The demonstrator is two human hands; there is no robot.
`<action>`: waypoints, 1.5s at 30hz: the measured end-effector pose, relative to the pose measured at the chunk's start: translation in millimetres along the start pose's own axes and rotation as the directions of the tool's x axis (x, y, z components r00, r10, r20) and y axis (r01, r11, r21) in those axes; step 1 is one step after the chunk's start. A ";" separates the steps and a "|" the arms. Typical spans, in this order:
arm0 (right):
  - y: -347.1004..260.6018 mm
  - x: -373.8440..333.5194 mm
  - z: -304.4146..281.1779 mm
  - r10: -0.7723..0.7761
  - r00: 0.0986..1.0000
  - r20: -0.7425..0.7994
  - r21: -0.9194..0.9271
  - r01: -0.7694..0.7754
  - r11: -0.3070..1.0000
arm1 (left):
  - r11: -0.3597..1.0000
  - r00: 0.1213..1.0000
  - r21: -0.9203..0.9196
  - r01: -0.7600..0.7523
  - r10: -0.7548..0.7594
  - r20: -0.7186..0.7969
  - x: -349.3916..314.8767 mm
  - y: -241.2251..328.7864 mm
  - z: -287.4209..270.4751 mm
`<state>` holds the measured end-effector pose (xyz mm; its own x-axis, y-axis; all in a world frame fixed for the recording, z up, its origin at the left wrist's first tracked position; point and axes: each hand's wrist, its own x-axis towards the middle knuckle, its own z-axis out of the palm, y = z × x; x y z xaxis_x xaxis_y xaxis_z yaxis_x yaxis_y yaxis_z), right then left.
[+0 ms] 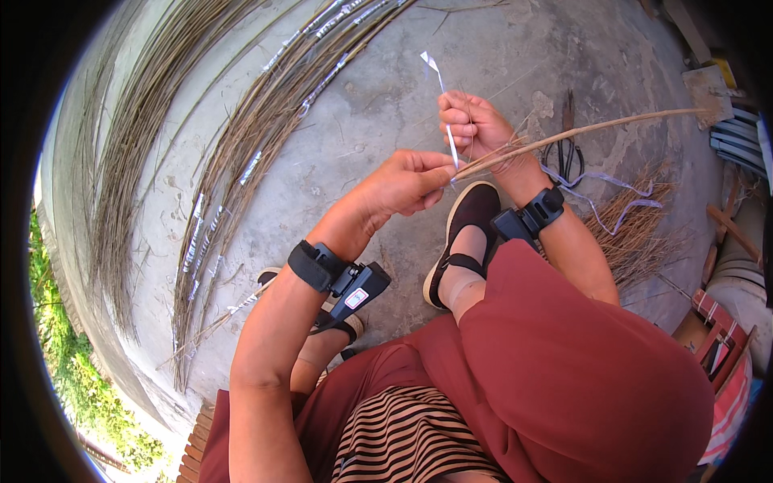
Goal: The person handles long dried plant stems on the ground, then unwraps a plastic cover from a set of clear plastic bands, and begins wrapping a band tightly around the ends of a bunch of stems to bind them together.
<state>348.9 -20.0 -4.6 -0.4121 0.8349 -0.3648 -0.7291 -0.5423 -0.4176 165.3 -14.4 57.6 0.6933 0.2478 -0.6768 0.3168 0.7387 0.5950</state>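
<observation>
My left hand [407,181] is closed, its thumb and fingertips pinching the near end of a slim bundle of thin brown twigs [600,129]. From there the bundle runs out to the right, passing over my right wrist. A narrow white strip [452,148] rises from the pinched end of the bundle. My right hand [477,127], just above, is closed on that strip, and its folded free end stands up beyond the fingers. The strip looks stretched between the two hands. Whether it circles the twigs is hidden by my left fingers.
Long twig bundles [266,105] bound with white strips lie on the concrete floor at left, beside more long twigs [153,113]. Dark-handled scissors [568,157], loose pale strips [628,189] and a twig pile [644,221] lie at right. My shoe [471,213] is below my hands.
</observation>
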 end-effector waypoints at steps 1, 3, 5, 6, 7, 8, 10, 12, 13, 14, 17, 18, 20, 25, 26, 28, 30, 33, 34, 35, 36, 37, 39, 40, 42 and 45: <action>0.1 0.4 -2.2 0.001 1.000 0.001 0.001 -0.001 1.000 | 1.000 1.000 0.000 0.000 0.000 -0.001 0.0 0.2 0.2; -0.6 1.1 -6.9 -0.020 0.993 0.117 0.128 0.005 0.992 | 0.999 0.999 0.030 -0.033 0.034 -0.032 0.0 1.4 1.6; 2.7 3.8 17.9 -0.103 0.986 -0.128 0.084 0.114 0.990 | 0.996 0.995 0.035 -0.083 0.085 -0.053 -1.8 -1.5 1.8; 6.9 7.3 27.1 -0.188 0.914 -0.359 0.020 0.208 0.978 | 0.991 0.988 0.044 -0.128 0.131 -0.078 -4.1 -4.4 -0.7; 4.5 1.5 17.6 -0.196 0.912 -0.359 0.006 0.212 0.977 | 0.989 0.987 0.043 -0.139 0.142 -0.070 -2.3 -4.4 -0.7; 4.3 -6.5 -4.2 -0.208 0.901 -0.380 -0.107 0.180 0.978 | 0.973 0.970 0.044 -0.226 0.229 -0.077 1.8 -7.1 -4.2; 2.4 -23.6 -18.2 -0.221 0.852 -0.474 -0.413 0.006 0.911 | 0.949 0.944 0.045 -0.311 0.314 -0.101 7.9 -9.2 -12.8; -12.2 -54.2 -9.6 -0.130 0.892 -0.434 -0.529 -0.136 0.837 | 0.791 0.795 0.400 -0.464 0.571 -0.206 15.4 -5.6 -15.1; -14.6 -63.3 -1.2 -0.027 0.914 -0.405 -0.625 -0.255 0.737 | 0.792 0.793 0.403 -0.459 0.569 -0.216 15.9 -5.2 -17.3; -12.7 -68.7 11.6 -0.021 0.915 -0.403 -0.624 -0.258 0.737 | 0.729 0.739 0.507 -0.460 0.631 -0.238 16.1 -5.4 -19.4; -11.1 -74.5 53.4 -0.132 0.957 -0.258 -0.797 -0.134 0.589 | 0.613 0.659 0.662 -0.432 0.715 -0.232 14.0 -3.9 -16.7; -5.0 -66.3 68.1 -0.276 0.932 -0.234 -0.820 -0.037 0.571 | 0.565 0.638 0.722 -0.398 0.736 -0.224 12.4 -4.7 -15.3; -4.1 -51.5 86.7 -0.475 0.860 -0.183 -0.915 0.027 0.403 | 0.557 0.628 0.735 -0.386 0.743 -0.233 10.6 -7.7 -10.4; -4.2 -23.4 86.2 -0.428 0.893 -0.139 -0.929 0.032 0.369 | 0.491 0.603 0.802 -0.341 0.768 -0.214 12.1 -11.0 -5.5; -3.1 -21.8 85.2 -0.379 0.916 -0.131 -0.884 0.065 0.462 | 0.493 0.603 0.794 -0.355 0.770 -0.209 13.0 -11.4 -5.7; -5.6 -26.8 86.3 -0.407 0.907 -0.107 -0.868 0.115 0.484 | 0.497 0.603 0.787 -0.366 0.771 -0.207 15.0 -13.0 -9.5; -5.0 -35.9 85.2 -0.434 0.897 -0.083 -0.846 0.166 0.506 | 0.593 0.635 0.700 -0.398 0.729 -0.256 18.3 -14.1 -18.5; -2.9 -57.8 74.0 -0.433 0.898 -0.076 -0.768 0.224 0.599 | 0.591 0.647 0.696 -0.408 0.725 -0.237 18.1 -5.7 -27.6; -0.7 -62.6 70.2 -0.407 0.905 -0.123 -0.696 0.214 0.685 | 0.607 0.651 0.668 -0.431 0.722 -0.235 18.1 -0.4 -32.2; 1.8 -66.1 68.4 -0.375 0.912 -0.165 -0.613 0.203 0.763 | 0.607 0.649 0.668 -0.431 0.723 -0.237 16.5 3.1 -35.4; 6.7 -67.4 68.4 -0.350 0.897 -0.269 -0.552 0.155 0.820 | 0.655 0.680 0.612 -0.444 0.691 -0.246 14.5 6.8 -39.1; 6.8 -68.0 63.3 -0.351 0.896 -0.272 -0.554 0.152 0.818 | 0.701 0.711 0.548 -0.457 0.658 -0.248 13.4 11.8 -38.3; 9.8 -65.9 43.3 -0.162 0.928 -0.335 -0.154 0.116 0.981 | 0.680 0.697 0.531 -0.505 0.684 -0.214 6.8 14.9 -30.2; 14.0 -59.3 31.7 -0.163 0.928 -0.335 -0.151 0.117 0.982 | 0.757 0.777 0.475 -0.450 0.594 -0.210 0.0 17.8 -27.1; 19.2 -42.6 13.6 -0.006 0.977 -0.213 0.238 0.057 0.970 | 0.823 0.848 0.414 -0.388 0.495 -0.189 -8.0 18.8 -19.8; 10.8 -14.6 4.2 0.010 0.971 -0.241 0.213 0.043 0.976 | 0.821 0.867 0.396 -0.411 0.486 -0.108 -14.5 17.5 -12.4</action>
<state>344.8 -37.7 -0.4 -0.2756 0.7825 -0.5584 -0.8459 -0.4733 -0.2457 152.7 2.7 72.4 0.6849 0.6419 -0.3447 0.2320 0.2564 0.9383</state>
